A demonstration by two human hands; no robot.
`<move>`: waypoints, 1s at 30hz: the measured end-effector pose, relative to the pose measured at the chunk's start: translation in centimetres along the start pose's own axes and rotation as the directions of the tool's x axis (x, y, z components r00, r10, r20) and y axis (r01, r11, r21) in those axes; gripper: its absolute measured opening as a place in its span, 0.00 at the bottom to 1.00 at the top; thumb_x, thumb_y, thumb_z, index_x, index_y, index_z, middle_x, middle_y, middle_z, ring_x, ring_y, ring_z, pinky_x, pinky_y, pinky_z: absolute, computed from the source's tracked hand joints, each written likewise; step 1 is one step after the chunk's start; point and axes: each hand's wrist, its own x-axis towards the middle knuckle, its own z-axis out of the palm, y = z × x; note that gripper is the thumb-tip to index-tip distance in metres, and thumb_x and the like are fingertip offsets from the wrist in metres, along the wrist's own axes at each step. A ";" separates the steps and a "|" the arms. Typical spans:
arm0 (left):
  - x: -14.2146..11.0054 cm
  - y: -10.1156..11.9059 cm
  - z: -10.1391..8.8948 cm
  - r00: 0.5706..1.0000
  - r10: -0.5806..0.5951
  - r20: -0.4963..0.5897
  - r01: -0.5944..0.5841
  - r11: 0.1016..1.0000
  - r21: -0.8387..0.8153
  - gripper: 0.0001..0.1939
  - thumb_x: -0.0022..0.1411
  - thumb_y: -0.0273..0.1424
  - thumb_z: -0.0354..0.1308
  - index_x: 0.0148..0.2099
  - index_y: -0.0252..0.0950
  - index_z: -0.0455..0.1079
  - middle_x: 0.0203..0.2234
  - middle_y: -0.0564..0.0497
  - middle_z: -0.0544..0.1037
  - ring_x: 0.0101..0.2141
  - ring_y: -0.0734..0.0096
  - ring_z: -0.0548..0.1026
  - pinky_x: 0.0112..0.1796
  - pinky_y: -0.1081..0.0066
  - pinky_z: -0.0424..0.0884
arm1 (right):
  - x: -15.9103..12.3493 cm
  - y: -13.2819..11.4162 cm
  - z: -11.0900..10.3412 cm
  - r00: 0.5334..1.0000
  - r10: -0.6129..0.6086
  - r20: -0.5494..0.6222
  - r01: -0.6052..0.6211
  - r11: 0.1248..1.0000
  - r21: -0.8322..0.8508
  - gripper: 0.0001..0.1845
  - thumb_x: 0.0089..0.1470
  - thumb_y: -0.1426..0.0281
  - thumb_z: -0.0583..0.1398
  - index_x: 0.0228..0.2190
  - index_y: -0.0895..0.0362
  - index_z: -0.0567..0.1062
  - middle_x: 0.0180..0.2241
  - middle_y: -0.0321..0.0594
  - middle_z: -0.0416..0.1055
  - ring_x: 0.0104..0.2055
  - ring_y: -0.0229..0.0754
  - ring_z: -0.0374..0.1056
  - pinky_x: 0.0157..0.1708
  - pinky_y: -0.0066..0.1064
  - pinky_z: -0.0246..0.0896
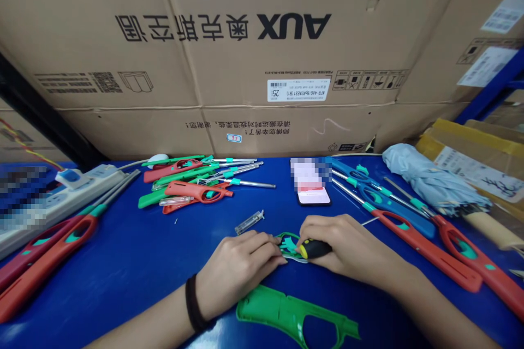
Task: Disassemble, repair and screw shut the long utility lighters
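My left hand [241, 264] presses its closed fingers on a green lighter casing [283, 236], holding it against the blue table. A teal plastic part [290, 244] sits inside that casing. My right hand [347, 242] is closed round the black and yellow handle of what looks like a screwdriver [317, 249]; its tip is hidden at the casing. Nearer to me, below both hands, lies a separate green casing half [266, 305] with a trigger opening. A clear fuel tank [249, 222] rests just beyond my left hand.
Taken-apart red and green lighters [200, 191] are piled at back left. Long red lighters [61, 256] lie beside a power strip [61, 207]. A phone [313, 196] stands behind my hands. Blue and red lighters [426, 245] and a folded umbrella [434, 180] occupy the right. Cardboard [229, 65] walls the back.
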 end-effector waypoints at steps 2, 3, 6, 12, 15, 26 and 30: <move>0.1 -0.2 -0.5 0.999 0.008 0.047 -0.006 0.999 -0.042 0.05 0.66 0.31 0.54 0.40 0.36 0.71 0.37 0.51 0.79 0.35 0.68 0.78 0.35 0.68 0.77 | 0.0 -0.1 -0.1 1.000 0.016 0.000 -0.016 1.000 -0.027 0.05 0.51 0.78 0.61 0.28 0.56 0.73 0.32 0.32 0.70 0.31 0.35 0.68 0.29 0.24 0.52; 0.1 -0.3 -0.8 0.997 0.014 0.078 -0.009 0.998 -0.064 0.05 0.65 0.30 0.55 0.41 0.36 0.71 0.38 0.51 0.79 0.36 0.68 0.78 0.36 0.69 0.77 | -0.1 -0.2 -0.2 1.000 0.028 0.001 -0.028 0.999 -0.035 0.05 0.50 0.78 0.61 0.28 0.56 0.73 0.33 0.31 0.70 0.30 0.34 0.67 0.28 0.24 0.52; 0.3 -0.7 -1.7 0.988 0.027 0.152 -0.005 0.990 -0.140 0.07 0.63 0.28 0.55 0.43 0.37 0.72 0.41 0.49 0.78 0.39 0.69 0.78 0.39 0.70 0.76 | -0.1 -0.3 -0.2 0.999 0.047 0.018 -0.046 0.998 -0.037 0.04 0.50 0.77 0.61 0.28 0.56 0.73 0.33 0.31 0.69 0.29 0.34 0.67 0.28 0.25 0.51; 0.4 -1.4 -1.9 0.990 0.069 0.122 -0.048 0.985 -0.167 0.08 0.65 0.28 0.54 0.42 0.38 0.74 0.41 0.50 0.78 0.38 0.71 0.78 0.39 0.73 0.75 | -0.1 -0.1 0.2 1.000 0.007 0.023 -0.007 1.000 0.016 0.05 0.49 0.78 0.60 0.29 0.56 0.73 0.32 0.31 0.69 0.31 0.34 0.67 0.29 0.24 0.52; 0.3 -1.3 -1.7 0.990 0.066 0.125 -0.048 0.989 -0.139 0.08 0.65 0.29 0.54 0.41 0.38 0.75 0.42 0.51 0.78 0.37 0.70 0.79 0.36 0.72 0.76 | 0.1 0.0 0.4 1.000 -0.007 0.019 0.006 1.000 0.019 0.06 0.49 0.79 0.60 0.28 0.56 0.72 0.32 0.30 0.69 0.30 0.34 0.67 0.29 0.24 0.51; 0.2 -1.2 -1.6 0.991 0.070 0.112 -0.054 0.989 -0.138 0.08 0.66 0.28 0.52 0.40 0.37 0.73 0.42 0.50 0.78 0.37 0.72 0.78 0.38 0.74 0.75 | 0.0 -0.2 0.3 0.999 -0.017 0.032 0.016 1.000 0.018 0.09 0.51 0.80 0.59 0.31 0.56 0.74 0.34 0.32 0.70 0.32 0.35 0.68 0.30 0.25 0.54; 0.3 -0.8 -1.4 0.991 -0.008 0.131 0.028 0.988 -0.154 0.08 0.63 0.26 0.53 0.43 0.38 0.72 0.41 0.50 0.77 0.37 0.71 0.77 0.38 0.72 0.74 | -0.1 -0.1 0.0 1.000 -0.004 0.019 0.002 0.995 0.101 0.12 0.51 0.80 0.58 0.34 0.54 0.77 0.35 0.34 0.71 0.34 0.37 0.69 0.34 0.25 0.56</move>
